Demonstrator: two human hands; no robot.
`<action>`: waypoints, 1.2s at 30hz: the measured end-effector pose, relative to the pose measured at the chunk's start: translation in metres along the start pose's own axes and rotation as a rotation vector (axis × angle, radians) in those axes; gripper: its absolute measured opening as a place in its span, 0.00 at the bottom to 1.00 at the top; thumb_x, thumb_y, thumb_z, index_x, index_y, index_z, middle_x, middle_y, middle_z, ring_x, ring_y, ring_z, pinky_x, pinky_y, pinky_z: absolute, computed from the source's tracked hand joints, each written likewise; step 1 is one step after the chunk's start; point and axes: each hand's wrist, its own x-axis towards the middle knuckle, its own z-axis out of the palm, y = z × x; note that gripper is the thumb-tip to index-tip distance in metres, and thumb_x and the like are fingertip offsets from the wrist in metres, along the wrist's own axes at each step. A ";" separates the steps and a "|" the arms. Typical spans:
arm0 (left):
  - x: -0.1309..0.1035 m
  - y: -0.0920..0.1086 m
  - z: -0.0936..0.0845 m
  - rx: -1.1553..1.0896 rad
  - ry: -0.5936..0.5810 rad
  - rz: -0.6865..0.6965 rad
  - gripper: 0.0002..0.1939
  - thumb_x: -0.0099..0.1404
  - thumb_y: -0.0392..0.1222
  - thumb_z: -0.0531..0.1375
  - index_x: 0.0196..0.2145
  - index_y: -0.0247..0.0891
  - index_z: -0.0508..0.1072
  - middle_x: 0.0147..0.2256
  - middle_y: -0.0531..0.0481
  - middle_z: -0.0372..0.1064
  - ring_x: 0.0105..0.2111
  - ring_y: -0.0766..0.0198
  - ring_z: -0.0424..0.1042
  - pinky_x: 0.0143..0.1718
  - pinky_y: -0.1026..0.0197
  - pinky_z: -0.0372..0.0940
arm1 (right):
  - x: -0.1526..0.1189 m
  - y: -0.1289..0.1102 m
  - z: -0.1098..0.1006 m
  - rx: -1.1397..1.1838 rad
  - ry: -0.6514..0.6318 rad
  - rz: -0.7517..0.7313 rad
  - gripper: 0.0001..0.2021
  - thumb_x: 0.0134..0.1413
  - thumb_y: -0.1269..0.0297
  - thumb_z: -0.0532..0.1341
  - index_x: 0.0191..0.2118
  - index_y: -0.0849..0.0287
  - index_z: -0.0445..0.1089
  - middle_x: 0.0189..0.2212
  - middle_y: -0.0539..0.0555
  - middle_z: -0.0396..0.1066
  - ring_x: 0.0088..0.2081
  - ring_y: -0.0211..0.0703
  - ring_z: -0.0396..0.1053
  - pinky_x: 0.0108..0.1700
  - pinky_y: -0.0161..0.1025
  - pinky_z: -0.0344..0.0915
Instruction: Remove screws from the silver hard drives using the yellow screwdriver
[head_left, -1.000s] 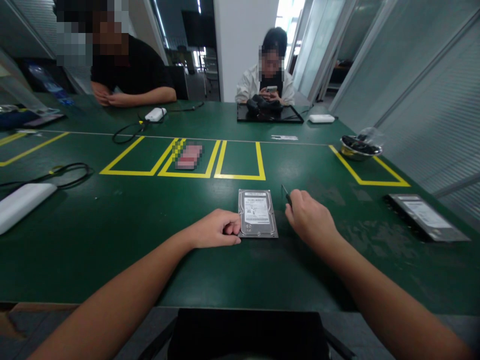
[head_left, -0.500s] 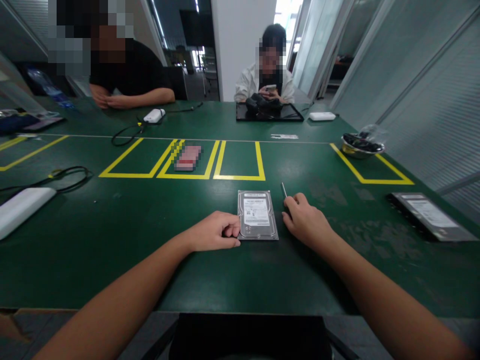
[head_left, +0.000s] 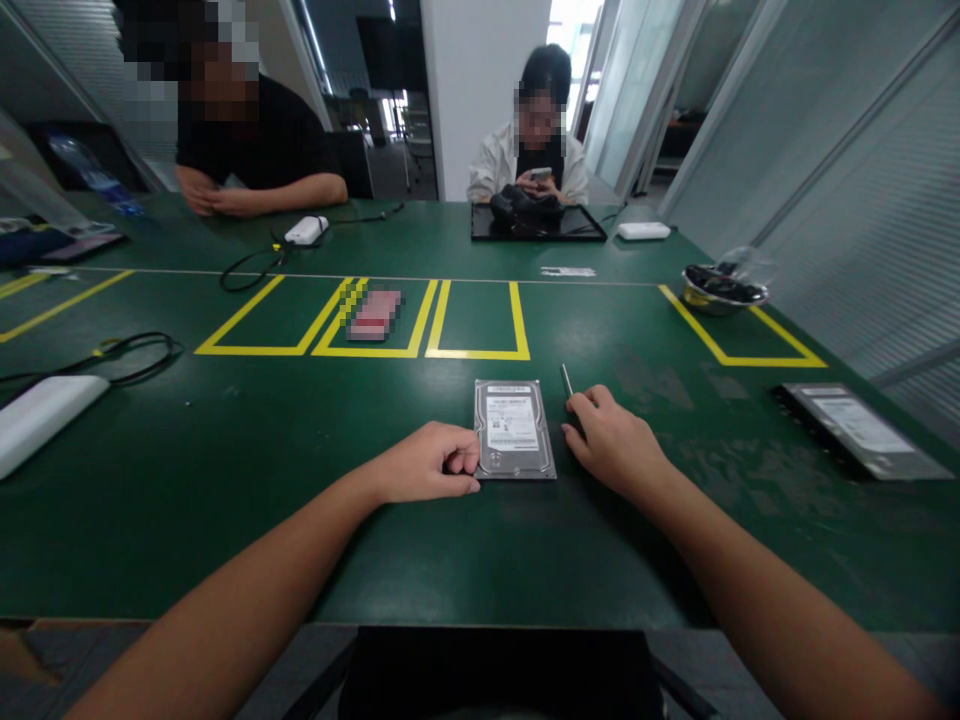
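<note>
A silver hard drive with a white label lies flat on the green table, in front of me. My left hand rests at its lower left edge, fingers curled, with nothing visible inside them. To the right of the drive, my right hand is closed around a thin metal rod, whose tip points away from me. The rest of the rod is hidden by the fingers. A small gap separates this hand from the drive.
Yellow tape outlines mark the table; one holds a blurred pink item. At right are a second drive and a metal bowl. A white box with cable lies left. Two people sit opposite.
</note>
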 end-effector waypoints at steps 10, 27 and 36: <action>0.000 0.000 0.000 0.002 0.001 -0.002 0.08 0.57 0.41 0.65 0.29 0.37 0.68 0.27 0.56 0.63 0.27 0.69 0.62 0.30 0.65 0.56 | -0.010 0.034 -0.019 -0.134 0.063 0.085 0.14 0.68 0.61 0.48 0.41 0.59 0.69 0.37 0.58 0.71 0.36 0.45 0.71 0.31 0.38 0.56; 0.000 0.001 -0.001 0.023 -0.013 -0.002 0.08 0.58 0.40 0.65 0.30 0.36 0.68 0.28 0.56 0.63 0.28 0.69 0.63 0.31 0.65 0.56 | -0.031 0.229 -0.001 -0.343 0.065 0.413 0.14 0.55 0.59 0.58 0.31 0.51 0.82 0.33 0.65 0.70 0.32 0.49 0.64 0.30 0.50 0.52; 0.000 0.000 -0.001 0.002 -0.012 0.001 0.09 0.58 0.40 0.65 0.30 0.36 0.68 0.27 0.56 0.63 0.28 0.69 0.63 0.30 0.66 0.56 | -0.028 0.252 0.023 -0.406 -0.097 0.464 0.21 0.62 0.62 0.48 0.42 0.53 0.80 0.48 0.70 0.67 0.53 0.70 0.61 0.45 0.59 0.60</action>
